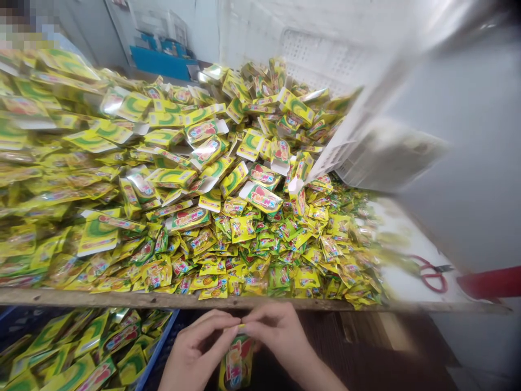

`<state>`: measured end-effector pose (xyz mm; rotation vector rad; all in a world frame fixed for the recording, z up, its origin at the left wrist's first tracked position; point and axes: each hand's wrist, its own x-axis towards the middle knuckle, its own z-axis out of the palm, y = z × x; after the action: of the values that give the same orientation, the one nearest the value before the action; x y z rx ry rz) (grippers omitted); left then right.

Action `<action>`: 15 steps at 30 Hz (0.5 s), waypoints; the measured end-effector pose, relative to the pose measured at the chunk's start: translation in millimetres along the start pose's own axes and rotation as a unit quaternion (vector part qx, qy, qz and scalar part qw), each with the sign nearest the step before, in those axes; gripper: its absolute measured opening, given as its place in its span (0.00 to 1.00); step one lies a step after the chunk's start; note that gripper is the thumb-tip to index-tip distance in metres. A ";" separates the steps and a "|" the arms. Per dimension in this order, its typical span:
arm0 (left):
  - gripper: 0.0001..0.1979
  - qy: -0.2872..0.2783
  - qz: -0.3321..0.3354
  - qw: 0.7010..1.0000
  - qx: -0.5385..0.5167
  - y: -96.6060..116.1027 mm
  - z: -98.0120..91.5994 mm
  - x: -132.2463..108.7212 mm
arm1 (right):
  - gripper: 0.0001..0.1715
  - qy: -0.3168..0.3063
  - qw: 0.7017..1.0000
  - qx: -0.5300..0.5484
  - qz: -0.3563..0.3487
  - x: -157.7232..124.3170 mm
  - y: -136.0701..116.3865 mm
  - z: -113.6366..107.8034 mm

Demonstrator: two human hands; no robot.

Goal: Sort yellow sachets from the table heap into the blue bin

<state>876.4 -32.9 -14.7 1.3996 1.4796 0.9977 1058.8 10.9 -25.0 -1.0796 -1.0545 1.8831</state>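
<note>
At the bottom centre, my left hand (201, 347) and my right hand (280, 336) pinch the top end of a yellow and green candy box (236, 363) from its two sides. The box hangs upright below my fingertips, its printed face toward me. Just beyond my hands, small yellow and green candy packets (243, 228) lie heaped at the table's front edge (183, 300). Behind them is a large pile of yellow boxes (264, 198), several with white end flaps standing out.
A blue crate (160, 347) of filled-looking boxes stands at the lower left. Red-handled scissors (433, 276) lie on the right of the table, near a red object (490, 283). A white basket (321, 60) leans behind the pile; a blue container (163, 64) is at the back left.
</note>
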 end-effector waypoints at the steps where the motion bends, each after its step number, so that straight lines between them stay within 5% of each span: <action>1: 0.06 -0.009 0.044 0.999 0.029 -2.0 -1.9 -1.8 | 0.12 -0.002 0.999 -0.022 -0.026 -1.9 1.3 -1.6; 6: 0.18 -0.037 0.136 0.986 0.088 -17.4 -6.1 -14.2 | 0.10 0.004 0.985 -0.119 -0.128 -12.6 11.6 -8.1; 10: 0.23 -0.024 0.038 0.999 0.015 -19.5 2.0 -17.9 | 0.10 0.018 0.980 -0.150 -0.131 -17.7 16.5 -7.4; 15: 0.17 0.002 -0.051 0.998 -0.025 -7.0 3.6 -15.8 | 0.10 0.017 0.980 -0.153 -0.130 -16.9 13.8 -6.7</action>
<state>877.8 -49.0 -21.6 1.2756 1.5037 0.9683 1069.0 -7.4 -34.1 -1.0763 -1.4243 1.5228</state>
